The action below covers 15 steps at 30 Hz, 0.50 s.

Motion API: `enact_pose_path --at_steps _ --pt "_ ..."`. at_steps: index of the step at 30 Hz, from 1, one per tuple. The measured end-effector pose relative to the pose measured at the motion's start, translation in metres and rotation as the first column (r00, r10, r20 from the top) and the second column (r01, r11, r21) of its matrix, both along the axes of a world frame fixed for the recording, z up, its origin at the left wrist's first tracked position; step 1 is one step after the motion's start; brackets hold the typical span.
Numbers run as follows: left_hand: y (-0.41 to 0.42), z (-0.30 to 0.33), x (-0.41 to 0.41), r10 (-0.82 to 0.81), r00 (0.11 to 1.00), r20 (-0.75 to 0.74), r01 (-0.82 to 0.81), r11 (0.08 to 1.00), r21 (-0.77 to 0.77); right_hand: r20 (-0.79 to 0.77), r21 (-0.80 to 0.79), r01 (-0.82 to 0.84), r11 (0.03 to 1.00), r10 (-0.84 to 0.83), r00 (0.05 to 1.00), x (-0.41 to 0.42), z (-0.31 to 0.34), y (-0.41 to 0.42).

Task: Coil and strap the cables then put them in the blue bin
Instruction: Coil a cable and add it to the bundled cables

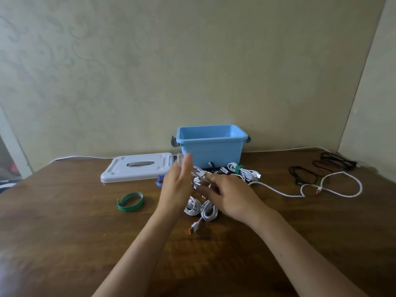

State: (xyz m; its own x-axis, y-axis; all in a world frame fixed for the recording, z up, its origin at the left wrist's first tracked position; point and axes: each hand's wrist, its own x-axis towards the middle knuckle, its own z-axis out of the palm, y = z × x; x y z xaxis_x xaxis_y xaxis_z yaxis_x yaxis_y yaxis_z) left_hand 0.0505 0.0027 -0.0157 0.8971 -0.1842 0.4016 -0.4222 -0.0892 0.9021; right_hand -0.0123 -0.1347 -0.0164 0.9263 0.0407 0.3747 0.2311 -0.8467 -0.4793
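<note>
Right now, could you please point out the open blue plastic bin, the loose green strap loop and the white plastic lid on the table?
Blue plastic bin [211, 150]: head view, front wall.
Green strap loop [123, 205]: head view, near-left band.
White plastic lid [120, 173]: head view, flat top, left part.

One blue bin [211, 146], one white lid [137, 170], two hands [177, 185].

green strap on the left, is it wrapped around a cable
No, the green strap lies alone as an empty loop on the table, apart from the white cables.
</note>
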Motion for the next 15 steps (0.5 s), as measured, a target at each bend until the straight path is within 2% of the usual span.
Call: enact_pose_path --at_steps 4,8,12,15 --pt "0.006 0.003 0.009 0.048 0.998 -0.034 -0.052 0.992 -0.117 -0.057 0.035 -0.057 0.998 0.059 0.997 0.001 -0.004 0.003" --pt "-0.001 0.007 0.000 -0.051 0.998 -0.040 0.042 0.979 -0.200 -0.159 -0.093 -0.088 0.992 0.073 0.985 0.005 -0.012 0.025" --pt "-0.003 0.010 -0.007 -0.151 0.984 -0.098 0.110 0.935 -0.336 -0.141 -0.117 -0.075 0.990 0.058 0.988 0.008 -0.015 0.022" --pt "0.001 0.013 -0.009 -0.282 0.946 -0.161 0.180 0.866 -0.466 -0.061 -0.150 -0.026 0.988 0.017 0.998 0.007 -0.013 0.011"
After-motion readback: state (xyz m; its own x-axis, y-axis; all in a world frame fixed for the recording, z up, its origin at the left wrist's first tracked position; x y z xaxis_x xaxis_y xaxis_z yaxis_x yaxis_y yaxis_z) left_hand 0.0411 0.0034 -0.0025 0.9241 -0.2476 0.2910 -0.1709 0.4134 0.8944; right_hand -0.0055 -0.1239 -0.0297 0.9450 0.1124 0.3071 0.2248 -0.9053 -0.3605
